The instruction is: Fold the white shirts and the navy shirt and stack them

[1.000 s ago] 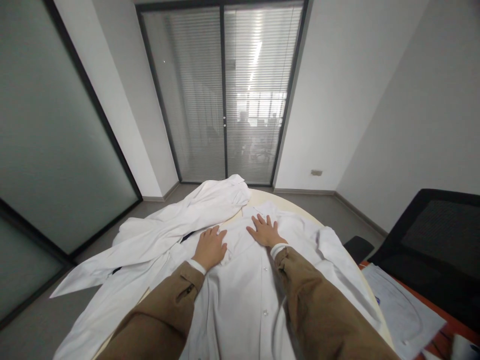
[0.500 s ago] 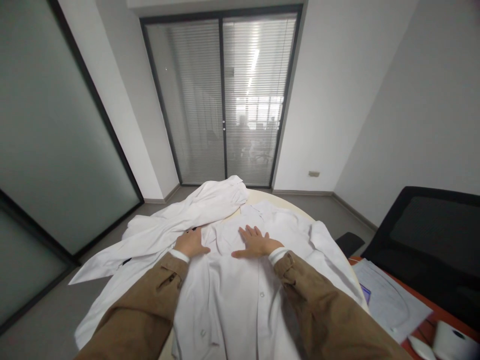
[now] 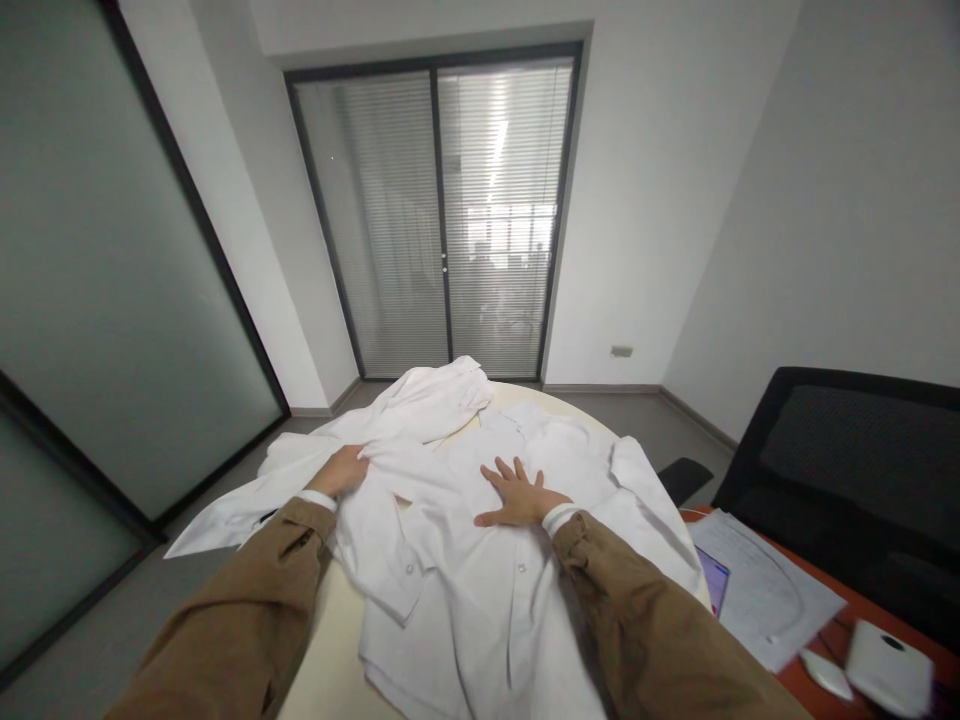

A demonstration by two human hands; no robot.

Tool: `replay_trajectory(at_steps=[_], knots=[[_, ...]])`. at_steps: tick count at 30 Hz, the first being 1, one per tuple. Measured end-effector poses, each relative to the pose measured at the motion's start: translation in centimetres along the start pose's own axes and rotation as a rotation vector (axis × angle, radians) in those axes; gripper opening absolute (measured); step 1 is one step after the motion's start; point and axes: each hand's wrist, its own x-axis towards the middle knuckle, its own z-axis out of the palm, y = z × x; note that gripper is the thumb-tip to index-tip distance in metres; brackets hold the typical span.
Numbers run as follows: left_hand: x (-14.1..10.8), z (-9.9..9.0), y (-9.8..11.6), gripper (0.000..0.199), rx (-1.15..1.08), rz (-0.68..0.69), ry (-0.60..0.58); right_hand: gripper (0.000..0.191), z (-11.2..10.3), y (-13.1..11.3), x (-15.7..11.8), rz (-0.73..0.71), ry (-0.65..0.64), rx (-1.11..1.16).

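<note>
A white buttoned shirt [image 3: 480, 610] lies spread across a round cream table [image 3: 326, 650]. Its left-side sleeve [image 3: 379, 560] is bent, with the buttoned cuff pointing toward me. My left hand [image 3: 341, 470] is closed on the fabric of this sleeve, pulling a taut fold out to the left. Flat on the shirt's upper body rests my right hand [image 3: 517, 495], fingers spread. Beyond my left hand, a second white garment [image 3: 427, 400] lies bunched at the table's far left and hangs over the edge.
To the right, a reddish desk [image 3: 806, 690] holds a papery grey sheet [image 3: 772, 590], a purple-screened device [image 3: 712, 580], a white mouse [image 3: 825, 675] and a white box-like device [image 3: 889, 665]. A black mesh chair [image 3: 847, 480] stands behind it. Glass doors with blinds [image 3: 442, 220] face me.
My left hand has moved left and closed on the sleeve, drawing it out and uncovering table below. My right hand stays on the shirt, fingers spread wider. The view has shifted slightly.
</note>
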Motion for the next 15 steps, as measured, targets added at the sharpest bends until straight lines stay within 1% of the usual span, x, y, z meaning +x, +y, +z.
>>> replay_trajectory(at_steps=[3,6,8,10,12,14,15], knots=[[-0.4,0.0,0.1,0.025,-0.08,-0.005,-0.086,0.118,-0.1,-0.3,-0.3,-0.034,0.033,0.016],[-1.1,-0.1,1.0,0.036,-0.183,0.003,-0.127,0.11,-0.1,-1.1,-0.5,-0.172,0.074,0.018],[-1.7,-0.5,1.9,0.046,-0.36,0.015,-0.176,0.101,0.1,-1.9,-0.6,-0.284,0.083,0.033],[-2.5,-0.9,3.2,0.052,-0.624,0.035,-0.265,0.096,0.4,-2.5,-0.5,-0.335,0.071,0.054],[-3.4,-1.1,4.8,0.056,-0.832,0.089,-0.355,0.096,0.7,-3.0,-0.4,-0.338,0.055,0.072],[-4.5,-1.0,6.7,0.058,-0.896,0.158,-0.394,0.098,0.8,-3.2,-0.1,-0.323,0.041,0.115],[-5.1,-0.9,7.7,0.061,-0.9,0.16,-0.402,0.097,0.8,-3.3,0.0,-0.302,0.045,0.15]])
